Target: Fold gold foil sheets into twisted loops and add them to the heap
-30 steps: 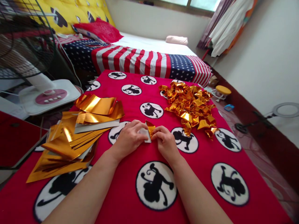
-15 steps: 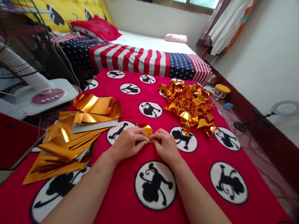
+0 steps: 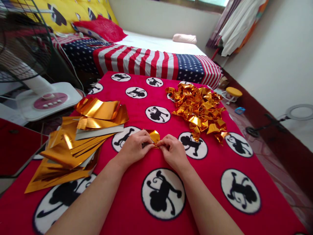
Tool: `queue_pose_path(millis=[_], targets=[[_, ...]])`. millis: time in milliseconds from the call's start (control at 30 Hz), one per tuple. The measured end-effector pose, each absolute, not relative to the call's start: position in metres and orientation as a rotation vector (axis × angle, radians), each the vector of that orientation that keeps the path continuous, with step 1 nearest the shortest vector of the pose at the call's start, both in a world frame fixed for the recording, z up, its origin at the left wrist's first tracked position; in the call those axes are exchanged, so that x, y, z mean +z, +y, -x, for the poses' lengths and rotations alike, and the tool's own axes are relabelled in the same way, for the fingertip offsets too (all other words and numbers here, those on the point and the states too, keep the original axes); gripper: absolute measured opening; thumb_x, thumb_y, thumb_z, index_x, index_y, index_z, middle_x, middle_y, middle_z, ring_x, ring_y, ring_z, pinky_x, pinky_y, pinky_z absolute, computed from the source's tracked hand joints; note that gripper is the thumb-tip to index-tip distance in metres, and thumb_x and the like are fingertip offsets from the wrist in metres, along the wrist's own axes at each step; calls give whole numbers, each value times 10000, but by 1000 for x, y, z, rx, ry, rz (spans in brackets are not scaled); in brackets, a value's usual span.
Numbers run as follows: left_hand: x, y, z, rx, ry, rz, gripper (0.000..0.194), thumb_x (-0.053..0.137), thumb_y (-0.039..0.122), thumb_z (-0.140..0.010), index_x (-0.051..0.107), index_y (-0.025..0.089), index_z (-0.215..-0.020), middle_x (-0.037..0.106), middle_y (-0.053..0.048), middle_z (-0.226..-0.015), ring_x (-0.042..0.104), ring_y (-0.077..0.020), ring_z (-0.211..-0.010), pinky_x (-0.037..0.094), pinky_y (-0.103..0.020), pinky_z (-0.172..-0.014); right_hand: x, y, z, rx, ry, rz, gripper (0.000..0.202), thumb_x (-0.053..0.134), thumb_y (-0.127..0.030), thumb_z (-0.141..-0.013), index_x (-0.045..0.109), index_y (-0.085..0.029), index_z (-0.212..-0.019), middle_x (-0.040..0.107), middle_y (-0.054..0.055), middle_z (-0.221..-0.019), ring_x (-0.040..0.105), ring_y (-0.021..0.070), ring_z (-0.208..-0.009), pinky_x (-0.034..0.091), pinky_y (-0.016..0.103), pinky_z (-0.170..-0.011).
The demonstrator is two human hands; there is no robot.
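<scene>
Between my hands is a small sheet of gold foil paper (image 3: 154, 135), its near edge pinched and partly hidden by my fingers. My left hand (image 3: 137, 145) grips that edge from the left, thumb and fingers closed. From the right, my right hand (image 3: 173, 150) pinches the same edge, its fingertips almost touching those of the left. A loose stack of flat gold foil sheets (image 3: 70, 143), some showing pale undersides, lies to the left. On the right sits a heap of folded gold foil pieces (image 3: 199, 109).
A red cloth with monkey prints (image 3: 207, 186) covers the table. A white fan base (image 3: 49, 99) stands at the left, beside a bed (image 3: 146, 62) across the back. Off the right edge are a yellow stool (image 3: 234, 91) and a ring-light stand (image 3: 299, 112) on the floor.
The pinched near edge of the foil paper showed a pale underside before and now shows gold, turned over between my fingertips. Both hands stay almost in place; the view shifts slightly.
</scene>
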State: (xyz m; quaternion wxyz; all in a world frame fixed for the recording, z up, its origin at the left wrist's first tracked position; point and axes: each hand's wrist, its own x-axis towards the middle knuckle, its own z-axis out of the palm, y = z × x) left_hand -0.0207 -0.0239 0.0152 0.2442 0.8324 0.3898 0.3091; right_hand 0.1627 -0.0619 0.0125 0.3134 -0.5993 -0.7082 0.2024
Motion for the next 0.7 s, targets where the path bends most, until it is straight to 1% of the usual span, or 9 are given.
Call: queue_pose_path(millis=[700], targets=[[10, -25, 15, 851, 1172, -2264, 90, 635, 125, -782, 604, 171, -710, 573, -14, -793, 541, -131, -715, 431, -264, -675, 14, -63, -161, 504, -1881, 1590, 178, 596, -58, -775, 694, -205, -756, 631, 11, -791, 588, 154, -802, 435, 262, -719]])
